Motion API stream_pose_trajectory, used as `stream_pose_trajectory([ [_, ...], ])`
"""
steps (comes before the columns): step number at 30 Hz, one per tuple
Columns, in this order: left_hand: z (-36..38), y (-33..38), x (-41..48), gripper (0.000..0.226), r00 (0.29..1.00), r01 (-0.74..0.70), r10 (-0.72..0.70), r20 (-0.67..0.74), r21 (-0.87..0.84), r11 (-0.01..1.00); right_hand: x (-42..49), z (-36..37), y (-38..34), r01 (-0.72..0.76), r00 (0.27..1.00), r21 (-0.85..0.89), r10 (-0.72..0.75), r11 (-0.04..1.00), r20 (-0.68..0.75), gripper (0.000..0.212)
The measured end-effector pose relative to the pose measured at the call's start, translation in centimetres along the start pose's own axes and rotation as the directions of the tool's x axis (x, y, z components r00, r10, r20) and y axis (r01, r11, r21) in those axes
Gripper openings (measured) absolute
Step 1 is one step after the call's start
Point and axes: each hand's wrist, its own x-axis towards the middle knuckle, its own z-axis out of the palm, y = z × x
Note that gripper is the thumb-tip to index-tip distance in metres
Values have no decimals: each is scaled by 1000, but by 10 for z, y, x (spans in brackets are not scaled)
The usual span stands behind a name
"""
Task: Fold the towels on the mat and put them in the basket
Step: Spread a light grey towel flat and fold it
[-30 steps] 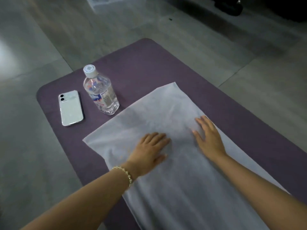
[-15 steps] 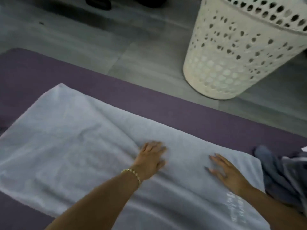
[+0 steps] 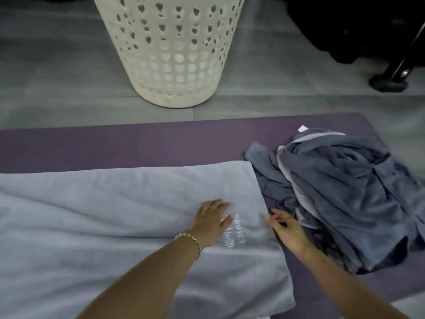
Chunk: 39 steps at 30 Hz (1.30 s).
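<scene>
My left hand (image 3: 211,223) presses flat on the towel (image 3: 115,203). My right hand (image 3: 286,230) looks to pinch its edge, so I'll fold slowly.

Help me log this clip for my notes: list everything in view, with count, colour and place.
pale towel: one, light grey-blue, spread over the mat's left and middle, white lettering near its right end
dark towels: one crumpled heap, number unclear, slate blue, on the mat's right end
mat: one, purple, on the floor
basket: one, cream, perforated, on the floor beyond the mat
black object: one, wheeled, top right on the floor
floor: grey tiles
bracelet: one, pale beads, left wrist
left hand: flat on the pale towel by the lettering
right hand: at the pale towel's right edge, grip unclear
</scene>
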Motion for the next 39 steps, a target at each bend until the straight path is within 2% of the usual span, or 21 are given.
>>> stream_pose_trajectory([
  [3, 12, 23, 7, 46, 1000, -7, 9, 11, -178, 984, 0, 1, 0, 6, 1000, 33, -6, 999, 29, 32],
  [5, 16, 37, 8, 37, 999, 35, -37, 3, -409, 912, -1, -2, -8, -43, 993, 95, 32, 995, 113, 31],
  [7, 14, 50, 8, 30, 991, 116, -127, 33, -666, 737, 0, -6, -15, -109, 958, 190, 52, 976, 284, 38],
  [10, 5, 60, 7, 38, 968, 238, -173, 180, -875, 421, -5, -6, -28, -258, 827, 411, -20, 874, 562, 59],
  [11, 2, 62, 4, 38, 964, 251, -175, 200, -901, 354, -7, -5, -33, -290, 783, 421, -39, 860, 621, 61],
  [12, -1, 62, 4, 38, 965, 237, -187, 181, -910, 341, -9, -3, -36, -309, 747, 416, -52, 855, 663, 63],
  [13, -1, 58, 4, 36, 968, 198, -219, 123, -908, 368, -11, -1, -40, -311, 724, 412, -68, 856, 686, 63],
  [15, 0, 51, 5, 27, 948, 101, -317, -35, -909, 405, -12, 3, -48, -283, 733, 424, -91, 860, 674, 62],
  [16, -1, 46, 5, 24, 922, 86, -380, -79, -913, 398, -11, 5, -52, -245, 773, 439, -99, 865, 627, 58],
  [18, -5, 34, 5, 33, 871, 94, -472, -140, -894, 438, -7, 8, -61, -105, 890, 446, -117, 889, 441, 40],
  [20, -13, 24, -1, 33, 884, 74, -439, -160, -880, 469, -1, 13, -68, 20, 948, 411, -148, 911, 283, 25],
  [21, -19, 19, -6, 30, 907, 57, -393, -152, -879, 473, 2, 17, -72, 52, 950, 391, -166, 919, 264, 32],
  [24, -46, 1, -27, 32, 954, 16, -266, -136, -866, 500, 6, 36, -88, 113, 924, 338, -224, 934, 310, 66],
  [27, -77, -23, -53, 40, 971, -17, -183, -156, -805, 593, 12, 55, -118, 248, 893, 327, -346, 912, 288, 80],
  [29, -98, -39, -72, 43, 971, -19, -180, -154, -808, 589, 15, 64, -144, 291, 849, 265, -376, 919, 372, 66],
  [31, -118, -59, -91, 42, 967, 1, -210, -141, -827, 562, 13, 76, -170, 320, 776, 159, -354, 934, 522, 41],
  [33, -135, -81, -111, 43, 968, 36, -228, -109, -834, 551, 6, 93, -191, 311, 710, 163, -343, 936, 615, 20],
  [37, -167, -134, -164, 40, 975, 68, -220, -46, -871, 487, -17, 141, -237, 250, 672, 269, -367, 930, 643, 19],
  [39, -182, -165, -196, 42, 971, 131, -240, 3, -845, 518, -36, 166, -267, 322, 651, 242, -400, 915, 646, 19],
])
